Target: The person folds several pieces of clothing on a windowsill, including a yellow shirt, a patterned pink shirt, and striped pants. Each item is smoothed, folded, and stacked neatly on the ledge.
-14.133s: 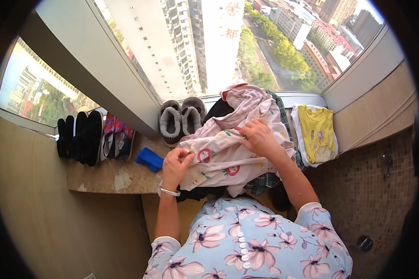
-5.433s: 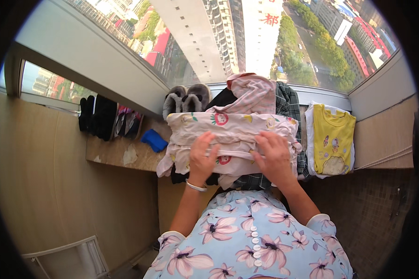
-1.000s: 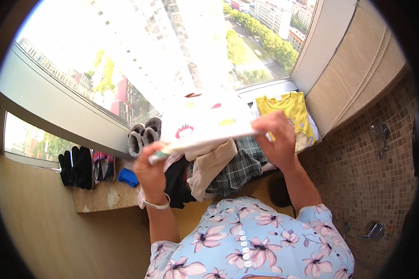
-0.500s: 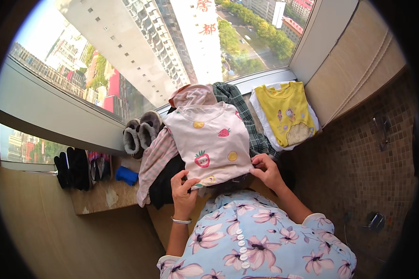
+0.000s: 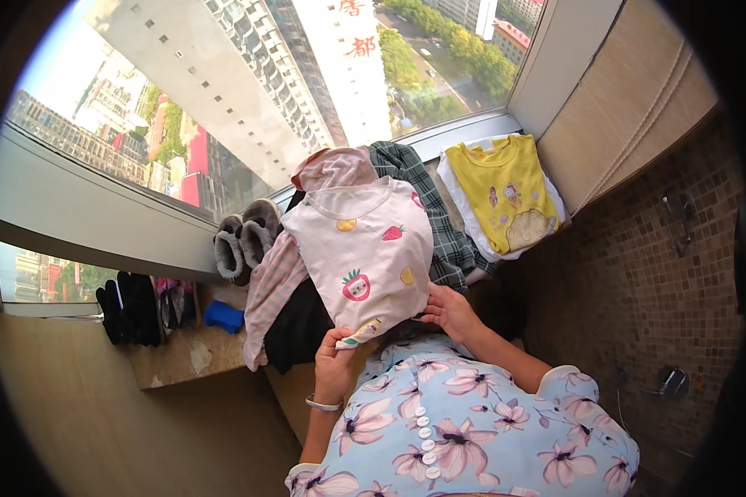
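Note:
A pale pink T-shirt (image 5: pixel 373 248) printed with strawberries and lemon slices lies spread before me over other clothes, its neckline away from me. My left hand (image 5: pixel 333 364) is closed on its near left corner, the hem bunched between thumb and fingers. At the near right edge, my right hand (image 5: pixel 449 313) rests against the shirt with its fingers stretched out; some fingertips are partly hidden by the cloth. Beneath and around the shirt show a pink striped garment (image 5: pixel 272 290), a green plaid garment (image 5: pixel 419 186) and a black garment (image 5: pixel 294 327).
A folded yellow T-shirt (image 5: pixel 501 186) lies on white cloth at the far right of the ledge. Fleece-lined shoes (image 5: pixel 244 244), a blue bundle (image 5: pixel 224 316) and black gloves or shoes (image 5: pixel 128 306) stand left. Large windows (image 5: pixel 199 99) rise behind; a mosaic-tiled wall (image 5: pixel 630 273) is right.
The shirt's near left corner has been drawn toward me and gathered in my left hand. My right hand has moved left and its pinch has loosened; the near right hem hangs slacker.

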A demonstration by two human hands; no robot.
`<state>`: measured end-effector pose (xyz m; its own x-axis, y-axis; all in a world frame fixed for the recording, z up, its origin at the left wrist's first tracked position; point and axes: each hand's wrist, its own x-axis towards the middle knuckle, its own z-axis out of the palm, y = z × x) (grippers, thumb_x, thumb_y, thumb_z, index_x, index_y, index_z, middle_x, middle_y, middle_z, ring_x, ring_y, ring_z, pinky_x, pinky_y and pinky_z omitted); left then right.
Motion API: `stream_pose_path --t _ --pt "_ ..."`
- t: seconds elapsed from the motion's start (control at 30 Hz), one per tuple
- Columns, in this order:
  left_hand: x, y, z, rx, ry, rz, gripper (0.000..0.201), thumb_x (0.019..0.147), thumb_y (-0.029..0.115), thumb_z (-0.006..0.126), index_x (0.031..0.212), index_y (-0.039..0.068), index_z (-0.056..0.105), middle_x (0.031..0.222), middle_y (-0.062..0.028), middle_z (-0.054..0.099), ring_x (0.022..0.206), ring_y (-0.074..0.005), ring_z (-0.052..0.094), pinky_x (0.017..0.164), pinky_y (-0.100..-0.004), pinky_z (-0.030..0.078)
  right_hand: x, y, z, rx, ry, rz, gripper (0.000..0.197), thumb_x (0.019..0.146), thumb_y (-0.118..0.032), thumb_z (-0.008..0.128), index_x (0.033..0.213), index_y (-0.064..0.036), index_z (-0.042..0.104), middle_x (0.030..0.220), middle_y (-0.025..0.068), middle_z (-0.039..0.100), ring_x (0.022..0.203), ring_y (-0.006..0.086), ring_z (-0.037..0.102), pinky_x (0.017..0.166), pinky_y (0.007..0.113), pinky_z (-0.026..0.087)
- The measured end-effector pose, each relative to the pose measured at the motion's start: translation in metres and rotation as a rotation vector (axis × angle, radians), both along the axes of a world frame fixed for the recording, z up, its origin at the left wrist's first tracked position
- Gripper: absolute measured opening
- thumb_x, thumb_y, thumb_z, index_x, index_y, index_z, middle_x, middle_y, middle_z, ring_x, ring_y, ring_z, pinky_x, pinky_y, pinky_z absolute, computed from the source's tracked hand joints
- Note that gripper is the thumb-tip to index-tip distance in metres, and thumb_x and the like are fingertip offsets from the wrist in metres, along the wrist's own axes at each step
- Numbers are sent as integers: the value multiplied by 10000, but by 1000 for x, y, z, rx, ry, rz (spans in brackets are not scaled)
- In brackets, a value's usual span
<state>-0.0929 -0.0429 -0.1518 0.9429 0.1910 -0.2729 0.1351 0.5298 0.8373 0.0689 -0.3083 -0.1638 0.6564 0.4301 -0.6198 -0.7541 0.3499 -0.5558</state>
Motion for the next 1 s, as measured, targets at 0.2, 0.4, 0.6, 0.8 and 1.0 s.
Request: stream_pose_path --t 0.2,0.4,0.6,0.8,1.0 --pt "38 -12 29 -346 -45 179 546 1080 377 635 1501 67 477 1510 -147 580 1406 -306 560 1175 -493 449 30 19 -1 41 -76 10 392 1044 -320 717 1266 3 728 1120 60 775 986 163 742 864 299 586" --pt "71 -6 18 -154 75 238 467 1106 205 613 1501 -9 485 1422 -118 641 1287 -194 622 1114 -355 477 21 -7 -4 -407 -500 87 305 1029 -269 738 1102 26 753 891 -17 696 799 60 591 717 261 497" --pt "80 14 -21 317 91 270 260 1083 123 652 1305 -8 615 1155 -39 728 1007 -71 651 885 -240 515 31 -8 11 -538 -768 -3 174 1004 -168 739 972 0 711 793 -61 591 737 31 486 644 251 428" --pt "63 7 9 53 74 344 134 1121 180 583 1076 63 629 946 19 668 802 -48 587 726 -227 480 19 -12 26 -268 -540 -139 150 1004 -181 707 1006 -31 717 899 -71 650 825 32 541 749 217 446" --pt "50 1 7 -29 209 299 193 1108 235 606 1185 59 614 954 24 647 739 -32 535 625 -216 428 10 -13 0 -250 -416 -72 334 985 -250 762 1205 -10 685 1067 8 702 940 79 615 846 257 510"
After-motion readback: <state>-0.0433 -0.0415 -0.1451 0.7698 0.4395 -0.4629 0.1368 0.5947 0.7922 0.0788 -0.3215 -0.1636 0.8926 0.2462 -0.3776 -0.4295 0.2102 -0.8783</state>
